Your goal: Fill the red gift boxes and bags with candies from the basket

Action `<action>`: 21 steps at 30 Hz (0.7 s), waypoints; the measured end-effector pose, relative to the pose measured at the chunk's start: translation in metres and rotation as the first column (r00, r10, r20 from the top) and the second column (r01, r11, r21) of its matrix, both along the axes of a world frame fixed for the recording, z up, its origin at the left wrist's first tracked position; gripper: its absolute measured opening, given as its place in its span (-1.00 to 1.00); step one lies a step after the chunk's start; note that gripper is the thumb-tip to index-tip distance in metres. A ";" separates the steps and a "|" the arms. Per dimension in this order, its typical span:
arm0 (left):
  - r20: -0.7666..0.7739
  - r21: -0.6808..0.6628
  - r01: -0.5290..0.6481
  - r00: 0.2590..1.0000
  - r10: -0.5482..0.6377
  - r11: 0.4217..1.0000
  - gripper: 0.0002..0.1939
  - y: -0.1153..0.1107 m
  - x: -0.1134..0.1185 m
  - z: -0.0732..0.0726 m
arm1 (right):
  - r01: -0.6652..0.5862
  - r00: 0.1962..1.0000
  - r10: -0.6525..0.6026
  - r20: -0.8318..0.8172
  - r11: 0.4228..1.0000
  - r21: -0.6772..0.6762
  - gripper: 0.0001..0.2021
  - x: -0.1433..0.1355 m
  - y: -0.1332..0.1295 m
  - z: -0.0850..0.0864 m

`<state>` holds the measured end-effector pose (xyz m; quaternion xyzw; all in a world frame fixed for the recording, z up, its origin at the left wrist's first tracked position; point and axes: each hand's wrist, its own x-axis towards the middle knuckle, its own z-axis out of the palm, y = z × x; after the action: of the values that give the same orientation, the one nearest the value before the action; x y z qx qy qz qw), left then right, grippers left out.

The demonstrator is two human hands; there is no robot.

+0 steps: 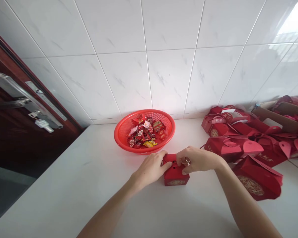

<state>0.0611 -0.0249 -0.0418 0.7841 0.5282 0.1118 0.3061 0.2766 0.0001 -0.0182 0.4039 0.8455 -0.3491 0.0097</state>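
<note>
A small red gift box [175, 177] with a gold emblem on its front stands on the white table [89, 185]. My left hand [152, 168] grips its top left edge. My right hand [196, 159] presses on the box's top flaps from the right, fingers curled over them. Just behind the box sits a red plastic basket [124, 127] filled with wrapped candies [146, 135].
A heap of red gift boxes [238, 142] lies along the right side, one large box [258, 181] close to my right forearm. A brown cardboard carton [283, 114] sits at the far right. A dark door with a metal lock [27, 102] is at left. White tiled wall behind.
</note>
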 end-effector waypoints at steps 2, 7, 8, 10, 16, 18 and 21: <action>-0.008 -0.002 0.000 1.000 0.000 1.000 -0.84 0.000 0.000 0.000 | 0.023 0.998 -0.023 0.053 1.000 0.015 -0.88 -0.002 -0.003 0.002; -0.044 0.010 0.010 0.999 -0.010 1.000 -0.88 0.001 0.000 0.000 | 0.047 0.991 -0.053 0.126 0.998 0.049 -0.83 -0.006 -0.008 0.008; -0.047 0.014 0.011 0.999 -0.010 1.000 -0.88 0.001 0.000 -0.001 | 0.042 0.990 -0.049 0.133 0.998 0.054 -0.81 -0.006 -0.008 0.009; -0.046 0.019 0.009 0.999 -0.008 1.000 -0.88 0.001 -0.001 -0.001 | 0.024 0.990 -0.032 0.138 0.998 0.057 -0.78 -0.005 -0.009 0.010; -0.025 0.006 -0.013 1.000 0.014 1.000 -0.84 0.004 -0.005 -0.001 | 0.014 0.989 -0.024 0.143 0.997 0.074 -0.75 -0.001 -0.010 0.011; -0.029 -0.004 -0.014 0.999 0.014 1.000 -0.82 0.004 -0.005 -0.001 | 0.017 0.989 -0.028 0.148 0.997 0.078 -0.76 -0.001 -0.010 0.011; -0.045 -0.006 -0.018 0.999 0.017 1.000 -0.77 0.005 -0.005 -0.002 | 0.017 0.987 -0.031 0.158 0.996 0.084 -0.78 -0.001 -0.010 0.009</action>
<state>0.0560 -0.0202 -0.0440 0.7809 0.5422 0.0950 0.2955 0.2760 -0.0097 -0.0088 0.4407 0.8507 -0.2808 0.0565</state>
